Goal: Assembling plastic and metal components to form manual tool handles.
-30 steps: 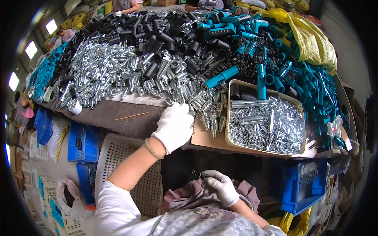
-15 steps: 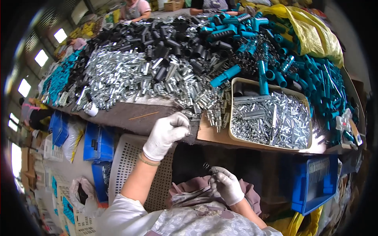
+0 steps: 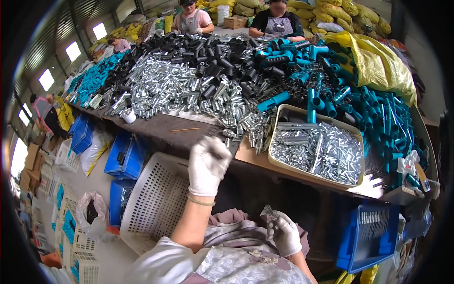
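My left hand (image 3: 207, 166), in a white glove, is raised at the front edge of the table near the silvery metal parts (image 3: 255, 123). Its fingers are curled closed; whatever they hold, if anything, is hidden. Lower down over my lap, my right hand (image 3: 286, 235), gloved too, grips a dark coil spring (image 3: 268, 213) that is smeared by motion and sticks up from the fingertips. Right of my left hand stands a cream tray (image 3: 270, 154) full of small shiny pins and tubes.
Black sleeves (image 3: 213, 68), silvery pieces (image 3: 158, 85) and teal tubular parts (image 3: 378, 118) are heaped across the table. A perforated white basket (image 3: 156, 194) and blue bins (image 3: 125, 156) stand at left, another blue bin (image 3: 357, 236) at right. Two co-workers sit across the table.
My view has tilted up, showing more of the co-workers. My left hand has turned fingers-up at the table edge. My right hand, with the spring, appears slightly lower and further right.
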Action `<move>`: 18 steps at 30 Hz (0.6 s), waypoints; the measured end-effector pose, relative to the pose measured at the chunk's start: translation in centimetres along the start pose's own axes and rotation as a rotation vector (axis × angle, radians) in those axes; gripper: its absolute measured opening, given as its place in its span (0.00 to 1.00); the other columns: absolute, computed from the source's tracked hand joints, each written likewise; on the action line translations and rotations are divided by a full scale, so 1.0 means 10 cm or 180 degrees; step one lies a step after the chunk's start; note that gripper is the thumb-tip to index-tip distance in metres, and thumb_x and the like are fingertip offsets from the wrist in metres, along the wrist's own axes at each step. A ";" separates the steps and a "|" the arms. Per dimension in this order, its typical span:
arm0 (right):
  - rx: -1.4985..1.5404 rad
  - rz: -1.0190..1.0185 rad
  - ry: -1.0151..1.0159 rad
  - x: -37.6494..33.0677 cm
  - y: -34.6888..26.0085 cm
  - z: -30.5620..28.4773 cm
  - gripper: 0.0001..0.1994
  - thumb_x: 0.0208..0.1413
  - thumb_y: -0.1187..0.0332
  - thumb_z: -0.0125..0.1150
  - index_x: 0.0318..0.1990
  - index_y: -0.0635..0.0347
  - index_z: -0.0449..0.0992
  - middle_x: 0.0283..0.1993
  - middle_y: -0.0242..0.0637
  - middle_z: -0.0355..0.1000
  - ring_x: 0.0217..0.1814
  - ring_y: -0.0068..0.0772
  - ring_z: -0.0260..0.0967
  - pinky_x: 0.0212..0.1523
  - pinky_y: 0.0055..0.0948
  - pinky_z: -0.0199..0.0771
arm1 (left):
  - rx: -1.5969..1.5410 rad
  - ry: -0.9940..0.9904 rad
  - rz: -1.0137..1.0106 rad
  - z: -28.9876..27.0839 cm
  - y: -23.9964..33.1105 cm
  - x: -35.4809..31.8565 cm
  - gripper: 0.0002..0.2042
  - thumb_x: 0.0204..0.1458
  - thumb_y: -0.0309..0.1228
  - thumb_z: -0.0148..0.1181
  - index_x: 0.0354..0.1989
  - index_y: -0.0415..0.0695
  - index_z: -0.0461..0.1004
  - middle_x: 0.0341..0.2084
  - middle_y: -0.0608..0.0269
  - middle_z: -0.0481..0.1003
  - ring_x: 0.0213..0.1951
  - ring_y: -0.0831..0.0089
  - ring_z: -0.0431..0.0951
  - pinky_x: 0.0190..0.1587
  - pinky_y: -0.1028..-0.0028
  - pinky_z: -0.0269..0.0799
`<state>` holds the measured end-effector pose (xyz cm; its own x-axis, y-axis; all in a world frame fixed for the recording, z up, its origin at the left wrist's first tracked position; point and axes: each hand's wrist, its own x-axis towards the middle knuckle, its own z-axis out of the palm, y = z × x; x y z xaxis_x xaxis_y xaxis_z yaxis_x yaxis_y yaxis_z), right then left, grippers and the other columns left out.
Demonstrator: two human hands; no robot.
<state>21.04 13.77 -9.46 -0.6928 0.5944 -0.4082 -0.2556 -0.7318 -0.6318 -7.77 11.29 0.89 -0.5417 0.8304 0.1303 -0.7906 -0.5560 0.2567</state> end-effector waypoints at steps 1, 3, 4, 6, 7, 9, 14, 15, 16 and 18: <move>0.0074 -0.0059 -0.0023 0.01 -0.02 -0.02 0.22 0.61 0.62 0.59 0.57 0.66 0.68 0.36 0.40 0.72 0.28 0.29 0.70 0.27 0.27 0.73 | 0.0216 0.0505 0.0883 0.17 -0.12 0.00 0.05 0.58 0.27 0.53 0.30 0.44 0.67 0.23 0.68 0.66 0.27 0.78 0.67 0.32 0.77 0.69; 0.0236 -0.0010 -0.0071 0.06 0.01 -0.02 0.21 0.62 0.64 0.57 0.58 0.67 0.67 0.38 0.39 0.72 0.29 0.28 0.69 0.28 0.26 0.73 | 0.0937 -0.0369 0.0847 0.35 -0.48 -0.01 0.06 0.60 0.28 0.51 0.30 0.47 0.67 0.24 0.71 0.68 0.25 0.81 0.66 0.28 0.80 0.68; -0.0275 -0.0391 0.0071 0.19 0.17 -0.25 0.19 0.63 0.66 0.55 0.58 0.67 0.68 0.37 0.38 0.72 0.28 0.28 0.69 0.28 0.26 0.73 | 0.3886 -0.0782 0.0702 0.49 -1.03 -0.30 0.06 0.61 0.28 0.52 0.30 0.47 0.69 0.26 0.72 0.69 0.27 0.83 0.67 0.30 0.77 0.69; 0.0038 0.0076 0.0163 0.30 0.16 -0.15 0.14 0.63 0.69 0.53 0.53 0.65 0.71 0.37 0.39 0.73 0.28 0.29 0.69 0.29 0.27 0.73 | 0.3957 -0.3855 -0.0418 0.89 -1.56 -0.75 0.03 0.50 0.27 0.55 0.32 0.44 0.74 0.30 0.61 0.72 0.34 0.66 0.77 0.33 0.66 0.76; 0.0855 0.0868 0.0237 0.27 -0.01 0.09 0.10 0.63 0.71 0.52 0.49 0.64 0.74 0.36 0.39 0.74 0.28 0.31 0.69 0.29 0.27 0.73 | 0.5500 -0.5681 0.0118 1.22 -1.63 -0.90 0.05 0.46 0.27 0.56 0.30 0.46 0.78 0.33 0.58 0.75 0.37 0.62 0.79 0.35 0.64 0.77; 0.0671 0.0701 0.0211 0.20 -0.03 -0.04 0.11 0.63 0.71 0.52 0.49 0.64 0.73 0.36 0.39 0.73 0.28 0.30 0.69 0.29 0.27 0.73 | 0.4952 -0.4923 -0.0215 1.07 -1.69 -0.85 0.04 0.45 0.27 0.56 0.28 0.46 0.78 0.32 0.58 0.75 0.36 0.59 0.79 0.34 0.62 0.76; 0.0135 0.0133 -0.0066 0.23 0.12 -0.07 0.15 0.63 0.63 0.55 0.51 0.65 0.70 0.35 0.40 0.73 0.27 0.29 0.70 0.28 0.25 0.72 | 0.5172 -0.2728 0.0149 0.46 -0.87 -0.34 0.06 0.47 0.25 0.64 0.34 0.43 0.79 0.32 0.62 0.78 0.33 0.64 0.80 0.36 0.70 0.76; 0.0083 0.0158 -0.0255 0.28 0.12 -0.11 0.16 0.63 0.63 0.56 0.53 0.65 0.70 0.35 0.41 0.73 0.27 0.28 0.70 0.28 0.26 0.73 | 0.5356 -0.2662 0.0261 0.36 -0.74 -0.28 0.05 0.48 0.25 0.64 0.34 0.43 0.79 0.31 0.61 0.78 0.33 0.65 0.80 0.37 0.71 0.76; 0.0043 0.0323 -0.0160 0.29 0.05 -0.02 0.17 0.63 0.65 0.57 0.54 0.66 0.69 0.35 0.40 0.73 0.27 0.28 0.70 0.29 0.26 0.74 | 0.5517 -0.2530 0.0242 0.27 -0.59 -0.22 0.05 0.48 0.26 0.64 0.33 0.42 0.79 0.30 0.60 0.78 0.33 0.65 0.80 0.38 0.71 0.76; -0.0141 0.0308 -0.0157 0.36 0.02 0.11 0.18 0.62 0.66 0.58 0.56 0.66 0.69 0.36 0.40 0.74 0.28 0.28 0.71 0.30 0.26 0.75 | 0.5986 -0.2300 0.0228 0.19 -0.30 -0.10 0.04 0.48 0.28 0.65 0.32 0.42 0.80 0.30 0.60 0.78 0.33 0.65 0.80 0.39 0.70 0.76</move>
<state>17.80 15.39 -10.31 -0.7455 0.5038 -0.4364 -0.1567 -0.7688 -0.6199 -4.31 12.17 1.84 0.0177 0.9378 0.3468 0.7069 -0.2570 0.6590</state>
